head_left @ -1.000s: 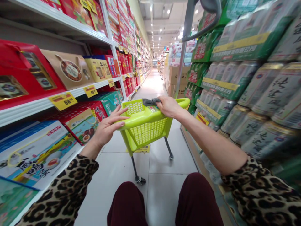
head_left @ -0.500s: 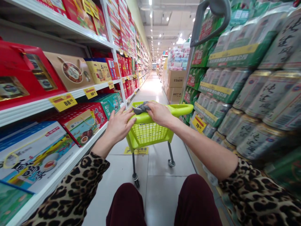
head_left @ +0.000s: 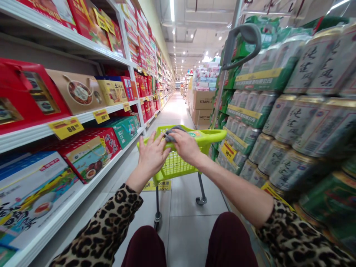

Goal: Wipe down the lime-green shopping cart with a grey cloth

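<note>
A lime-green plastic shopping basket on wheels (head_left: 208,135) stands in front of me, its mesh side showing below my hands. My left hand (head_left: 152,155) rests at the near rim, its fingers spread and their tips against a crumpled grey cloth (head_left: 172,133). Just to the right, my right hand (head_left: 185,146) presses down on that cloth and holds it to the rim. Both hands hide part of the rim. Leopard-print sleeves cover my forearms up to the wrists' bare skin.
White shelves (head_left: 36,134) of boxed gift sets with yellow price tags line the left. Shrink-wrapped green trays of cans (head_left: 289,126) fill the right, beneath a grey curved handle (head_left: 244,40). Cardboard boxes (head_left: 201,107) stand farther along the tiled aisle floor (head_left: 189,237).
My left hand has moved in from beside the basket to the cloth, so my hands are closer together. The basket has rolled slightly farther ahead, and the view has turned a little.
</note>
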`<control>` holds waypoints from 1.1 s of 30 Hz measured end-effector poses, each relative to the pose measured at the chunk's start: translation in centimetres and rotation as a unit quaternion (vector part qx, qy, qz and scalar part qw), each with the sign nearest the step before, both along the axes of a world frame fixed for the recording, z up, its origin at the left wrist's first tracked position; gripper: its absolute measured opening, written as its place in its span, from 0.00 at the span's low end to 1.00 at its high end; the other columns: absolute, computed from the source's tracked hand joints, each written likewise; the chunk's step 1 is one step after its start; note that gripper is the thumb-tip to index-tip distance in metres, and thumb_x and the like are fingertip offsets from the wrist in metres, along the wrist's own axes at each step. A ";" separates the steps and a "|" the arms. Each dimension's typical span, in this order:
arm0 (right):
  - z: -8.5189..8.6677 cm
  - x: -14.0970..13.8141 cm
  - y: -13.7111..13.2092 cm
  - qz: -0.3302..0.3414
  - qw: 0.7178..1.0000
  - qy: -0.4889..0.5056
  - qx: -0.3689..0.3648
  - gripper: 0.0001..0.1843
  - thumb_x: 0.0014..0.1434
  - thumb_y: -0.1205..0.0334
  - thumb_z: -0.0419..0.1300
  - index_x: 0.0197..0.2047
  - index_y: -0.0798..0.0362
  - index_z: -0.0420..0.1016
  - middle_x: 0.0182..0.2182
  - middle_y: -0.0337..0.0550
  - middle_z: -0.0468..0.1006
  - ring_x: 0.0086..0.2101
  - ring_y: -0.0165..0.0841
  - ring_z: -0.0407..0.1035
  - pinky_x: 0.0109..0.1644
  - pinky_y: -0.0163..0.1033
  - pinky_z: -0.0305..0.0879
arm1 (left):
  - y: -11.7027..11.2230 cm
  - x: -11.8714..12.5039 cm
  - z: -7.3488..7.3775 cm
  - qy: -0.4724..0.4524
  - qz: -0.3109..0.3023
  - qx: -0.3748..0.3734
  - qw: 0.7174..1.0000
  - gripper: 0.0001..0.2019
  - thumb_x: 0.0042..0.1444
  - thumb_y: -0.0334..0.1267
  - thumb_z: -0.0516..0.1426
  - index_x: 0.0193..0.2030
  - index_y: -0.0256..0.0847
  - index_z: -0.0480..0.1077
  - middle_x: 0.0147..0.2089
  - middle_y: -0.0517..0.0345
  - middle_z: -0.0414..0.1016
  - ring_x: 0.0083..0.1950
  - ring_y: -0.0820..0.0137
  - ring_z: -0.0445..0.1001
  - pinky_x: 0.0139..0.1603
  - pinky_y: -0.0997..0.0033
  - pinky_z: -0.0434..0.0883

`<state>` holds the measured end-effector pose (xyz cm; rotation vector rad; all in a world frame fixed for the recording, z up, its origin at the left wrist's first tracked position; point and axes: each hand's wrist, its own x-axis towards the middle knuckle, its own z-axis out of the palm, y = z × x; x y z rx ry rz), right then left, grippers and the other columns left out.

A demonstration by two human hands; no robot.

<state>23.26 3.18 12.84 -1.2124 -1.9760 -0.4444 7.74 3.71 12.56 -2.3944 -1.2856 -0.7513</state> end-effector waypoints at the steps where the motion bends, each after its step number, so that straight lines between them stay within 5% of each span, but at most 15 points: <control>1: -0.2 -0.6 0.0 0.019 1.000 -0.011 0.009 0.15 0.57 0.69 0.51 0.47 0.56 0.71 0.50 0.50 0.71 0.51 0.37 0.64 0.57 0.42 0.60 | 0.1 0.1 -0.1 -0.009 -0.003 0.006 1.000 0.19 0.59 0.44 0.45 0.55 0.47 0.64 0.62 0.54 0.60 0.66 0.56 0.51 0.61 0.34 0.44; 4: -0.8 0.9 -0.4 0.033 0.999 -0.016 0.036 0.14 0.58 0.68 0.51 0.46 0.56 0.72 0.51 0.50 0.70 0.52 0.38 0.63 0.59 0.45 0.58 | 0.8 -0.5 -0.5 -0.034 -0.033 0.008 0.999 0.18 0.59 0.43 0.44 0.53 0.47 0.65 0.60 0.55 0.63 0.66 0.56 0.52 0.61 0.35 0.44; 10: -1.6 8.7 -1.1 -0.076 0.994 0.054 0.056 0.15 0.58 0.65 0.49 0.45 0.58 0.71 0.47 0.55 0.72 0.51 0.43 0.63 0.57 0.53 0.58 | 1.5 -1.4 -0.5 -0.070 -0.072 0.001 0.995 0.16 0.58 0.41 0.46 0.50 0.46 0.67 0.59 0.55 0.66 0.66 0.58 0.53 0.62 0.35 0.41; 17: -1.0 2.8 -0.3 -0.003 0.999 0.006 0.048 0.15 0.60 0.58 0.49 0.45 0.55 0.72 0.49 0.52 0.71 0.51 0.40 0.62 0.57 0.47 0.58 | 0.8 2.2 -0.1 -0.055 -0.038 -0.021 0.998 0.20 0.55 0.43 0.50 0.54 0.42 0.63 0.61 0.48 0.61 0.65 0.56 0.53 0.61 0.32 0.37; 21: -0.9 5.9 0.4 -0.013 0.997 0.038 0.059 0.10 0.56 0.61 0.53 0.37 0.55 0.72 0.44 0.51 0.73 0.47 0.39 0.65 0.54 0.46 0.60 | 1.3 1.8 -0.6 -0.039 -0.067 0.001 0.997 0.22 0.54 0.42 0.50 0.56 0.43 0.62 0.61 0.50 0.62 0.67 0.57 0.49 0.62 0.34 0.37; 26: -1.6 12.5 0.7 -0.121 0.987 0.085 0.065 0.08 0.54 0.64 0.50 0.31 0.54 0.70 0.34 0.49 0.74 0.39 0.39 0.67 0.46 0.45 0.62 | 1.9 0.6 -0.9 -0.042 -0.082 0.012 0.996 0.22 0.54 0.43 0.49 0.56 0.42 0.63 0.61 0.51 0.61 0.68 0.56 0.46 0.63 0.36 0.37; 33: -1.3 7.7 -0.3 -0.111 0.991 0.025 0.066 0.13 0.58 0.61 0.49 0.41 0.54 0.72 0.39 0.48 0.73 0.42 0.38 0.64 0.47 0.41 0.59 | 3.2 -1.5 -1.1 -0.051 -0.095 0.037 0.993 0.23 0.54 0.47 0.49 0.55 0.43 0.64 0.58 0.51 0.66 0.68 0.54 0.44 0.62 0.35 0.36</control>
